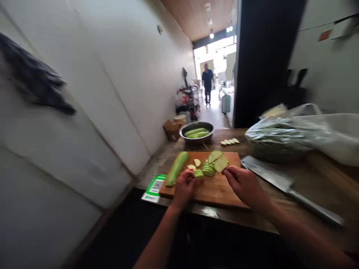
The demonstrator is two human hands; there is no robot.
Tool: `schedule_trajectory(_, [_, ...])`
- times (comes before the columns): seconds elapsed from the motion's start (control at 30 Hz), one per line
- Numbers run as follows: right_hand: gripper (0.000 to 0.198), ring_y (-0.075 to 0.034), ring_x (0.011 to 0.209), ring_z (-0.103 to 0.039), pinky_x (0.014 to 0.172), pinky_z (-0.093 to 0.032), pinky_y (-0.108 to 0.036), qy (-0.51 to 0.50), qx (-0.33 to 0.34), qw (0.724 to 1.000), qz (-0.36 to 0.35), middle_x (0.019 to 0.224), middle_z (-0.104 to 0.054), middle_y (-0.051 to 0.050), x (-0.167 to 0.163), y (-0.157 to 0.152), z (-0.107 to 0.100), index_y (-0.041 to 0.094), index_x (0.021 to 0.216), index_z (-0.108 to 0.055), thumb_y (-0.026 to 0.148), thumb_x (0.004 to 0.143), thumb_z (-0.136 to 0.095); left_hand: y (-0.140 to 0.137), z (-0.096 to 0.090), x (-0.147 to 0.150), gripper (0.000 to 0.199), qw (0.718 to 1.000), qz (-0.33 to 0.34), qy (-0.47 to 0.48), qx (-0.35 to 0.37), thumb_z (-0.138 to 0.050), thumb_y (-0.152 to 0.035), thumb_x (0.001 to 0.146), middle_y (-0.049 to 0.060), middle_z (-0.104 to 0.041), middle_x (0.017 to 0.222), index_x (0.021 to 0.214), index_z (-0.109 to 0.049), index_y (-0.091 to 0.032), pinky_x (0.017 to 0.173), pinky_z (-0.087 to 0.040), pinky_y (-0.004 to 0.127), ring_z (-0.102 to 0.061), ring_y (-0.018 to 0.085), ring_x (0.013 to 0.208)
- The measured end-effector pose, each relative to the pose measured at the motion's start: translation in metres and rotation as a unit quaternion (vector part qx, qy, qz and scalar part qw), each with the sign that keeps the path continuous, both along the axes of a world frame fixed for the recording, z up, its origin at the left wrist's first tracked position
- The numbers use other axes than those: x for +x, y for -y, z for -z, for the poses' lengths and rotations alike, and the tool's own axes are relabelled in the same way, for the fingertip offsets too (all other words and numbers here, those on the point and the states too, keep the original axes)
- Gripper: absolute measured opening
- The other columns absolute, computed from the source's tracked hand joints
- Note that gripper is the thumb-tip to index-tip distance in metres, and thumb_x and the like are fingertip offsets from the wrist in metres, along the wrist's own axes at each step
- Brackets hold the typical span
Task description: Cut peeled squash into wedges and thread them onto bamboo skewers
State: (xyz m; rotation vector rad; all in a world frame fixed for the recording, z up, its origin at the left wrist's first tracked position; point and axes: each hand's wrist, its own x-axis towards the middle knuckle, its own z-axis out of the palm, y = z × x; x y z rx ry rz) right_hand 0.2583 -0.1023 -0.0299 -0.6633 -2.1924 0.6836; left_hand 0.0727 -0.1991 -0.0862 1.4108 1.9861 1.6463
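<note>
My right hand (pixel 240 183) is closed in a pinch at the lower end of a thin wooden skewer (pixel 206 148) that carries two pale green zucchini slices (pixel 215 157). The skewer's bare tip points up and left. My left hand (pixel 185 186) has its fingers curled together at the cut slices (pixel 198 173); what they grip is blurred. Between the hands, a fanned stack of half-round slices (pixel 208 169) lies on the wooden cutting board (pixel 215 190). A long zucchini piece (pixel 177 169) rests along the board's left side, with a few loose slices (pixel 197 163) near it.
A cleaver (pixel 269 175) lies right of the board. Behind stand a metal bowl of zucchini (pixel 196 126), a row of slices (pixel 230 142) and a plastic bag of greens (pixel 286 134). A QR-code card (pixel 155 188) sits left. A person (pixel 207 81) is in the far passage.
</note>
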Motion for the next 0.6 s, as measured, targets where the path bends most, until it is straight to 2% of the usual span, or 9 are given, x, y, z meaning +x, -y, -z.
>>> schedule_trajectory(0.1, [0.029,-0.016,0.056,-0.055,0.052,-0.034,-0.024,0.135,-0.023,0.99,0.038,0.062,-0.063,-0.004,0.027,-0.036,0.045,0.017,0.071,-0.061,0.028,0.085,-0.038,-0.009,0.012,-0.013,0.015,0.996,0.032,0.077,0.028,-0.059,-0.026,0.072,0.008,-0.058,0.103,0.081,-0.053,-0.016,0.087,-0.043,0.036,-0.055,0.021,0.099])
schedule_trajectory(0.17, [0.028,-0.016,0.06,-0.058,0.054,-0.034,-0.024,0.207,0.0,0.976,0.066,0.066,-0.065,-0.005,0.034,-0.047,0.057,0.016,0.072,-0.061,0.025,0.086,-0.039,-0.013,0.013,-0.018,0.016,0.994,0.04,0.097,0.035,-0.061,-0.026,0.071,0.008,-0.057,0.105,0.08,-0.052,-0.016,0.09,-0.042,0.036,-0.054,0.021,0.101])
schedule_trajectory(0.27, [0.026,-0.018,0.064,-0.061,0.052,-0.033,-0.024,0.302,0.066,0.943,0.122,0.073,-0.067,-0.009,0.029,-0.054,0.055,0.015,0.078,-0.062,0.024,0.088,-0.039,-0.013,0.009,-0.017,0.017,0.994,0.043,0.094,0.033,-0.063,-0.027,0.07,0.008,-0.055,0.108,0.077,-0.053,-0.015,0.091,-0.041,0.035,-0.053,0.021,0.103])
schedule_trajectory(0.37, [0.025,-0.023,0.063,-0.062,0.05,-0.033,-0.026,0.393,0.118,0.898,0.159,0.073,-0.066,-0.014,0.023,-0.053,0.038,0.012,0.083,-0.061,0.027,0.088,-0.042,-0.011,0.005,-0.011,0.021,0.995,0.042,0.089,0.006,-0.064,-0.03,0.068,0.006,-0.056,0.101,0.076,-0.053,-0.015,0.084,-0.046,0.032,-0.057,0.019,0.093])
schedule_trajectory(0.43, [0.022,-0.025,0.065,-0.062,0.052,-0.035,-0.027,0.411,0.144,0.885,0.164,0.074,-0.065,-0.015,0.018,-0.046,0.026,0.011,0.082,-0.061,0.026,0.086,-0.045,-0.01,0.003,-0.009,0.026,0.995,0.044,0.088,-0.018,-0.065,-0.032,0.066,0.004,-0.058,0.093,0.081,-0.053,-0.016,0.077,-0.049,0.031,-0.059,0.017,0.084])
schedule_trajectory(0.47, [0.021,-0.025,0.068,-0.062,0.054,-0.037,-0.029,0.396,0.155,0.891,0.159,0.075,-0.065,-0.015,0.015,-0.041,0.021,0.011,0.083,-0.06,0.025,0.086,-0.046,-0.009,0.002,-0.008,0.029,0.994,0.046,0.092,-0.027,-0.066,-0.033,0.065,0.003,-0.058,0.09,0.084,-0.052,-0.017,0.074,-0.05,0.03,-0.059,0.017,0.081])
schedule_trajectory(0.53, [0.021,-0.026,0.074,-0.061,0.061,-0.041,-0.032,0.327,0.17,0.921,0.123,0.081,-0.065,-0.014,0.002,-0.027,0.016,0.012,0.091,-0.059,0.028,0.086,-0.047,-0.01,0.0,-0.008,0.033,0.993,0.045,0.099,-0.033,-0.067,-0.034,0.064,0.001,-0.058,0.085,0.087,-0.051,-0.017,0.071,-0.05,0.029,-0.06,0.016,0.078])
schedule_trajectory(0.6, [0.031,-0.025,0.083,-0.059,0.069,-0.044,-0.033,0.253,0.156,0.954,0.043,0.09,-0.064,-0.012,-0.018,-0.011,0.02,0.013,0.106,-0.054,0.033,0.082,-0.054,-0.01,-0.003,-0.009,0.03,0.993,0.044,0.104,-0.036,-0.066,-0.035,0.066,0.001,-0.058,0.079,0.084,-0.05,-0.017,0.07,-0.049,0.029,-0.06,0.016,0.076])
